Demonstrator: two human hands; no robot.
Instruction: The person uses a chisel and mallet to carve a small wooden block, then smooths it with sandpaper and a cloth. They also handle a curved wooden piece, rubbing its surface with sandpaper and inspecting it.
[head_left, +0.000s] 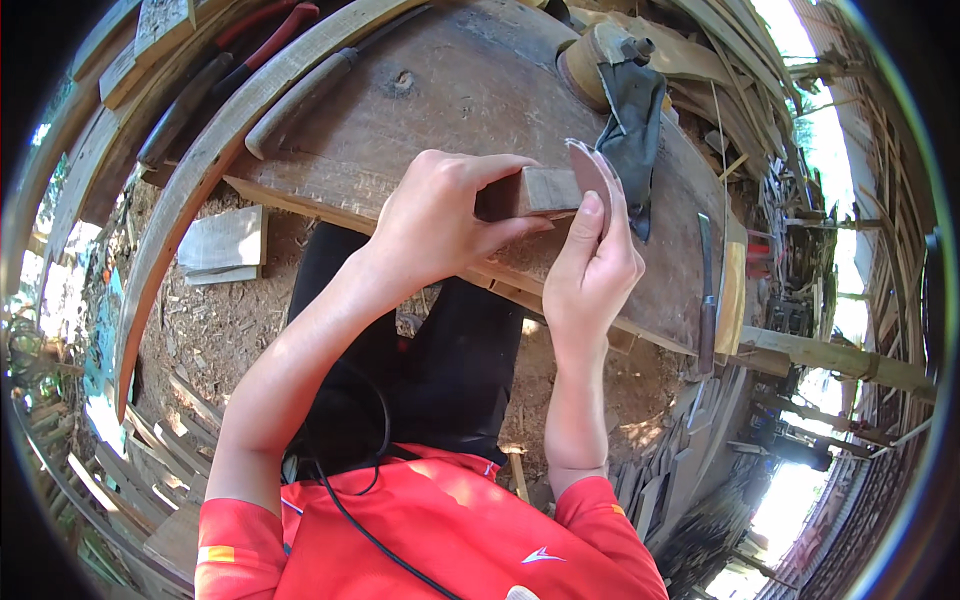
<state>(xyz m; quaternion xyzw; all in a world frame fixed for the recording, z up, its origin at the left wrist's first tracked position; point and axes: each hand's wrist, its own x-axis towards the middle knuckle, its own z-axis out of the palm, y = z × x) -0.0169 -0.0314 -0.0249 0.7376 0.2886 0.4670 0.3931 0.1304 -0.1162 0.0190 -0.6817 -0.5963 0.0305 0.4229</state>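
A small block of wood (551, 190) is gripped from its left side by my left hand (430, 212), thumb on the near side and fingers on the far side. My right hand (598, 270) pinches a bent piece of brown sandpaper (590, 172) between thumb and fingers. The sandpaper stands up against the block's right end; I cannot tell whether it presses on it. Both hands are over the near part of a worn wooden workbench (450, 110). Part of the block is hidden behind my left fingers.
A round wooden piece with a dark cloth (634, 110) lies at the bench's far right. A chisel (707, 300) rests along the right edge. At the left are a wooden-handled tool (300, 105), red-handled tools (270, 38) and a long curved board (190, 195). Planks surround the bench.
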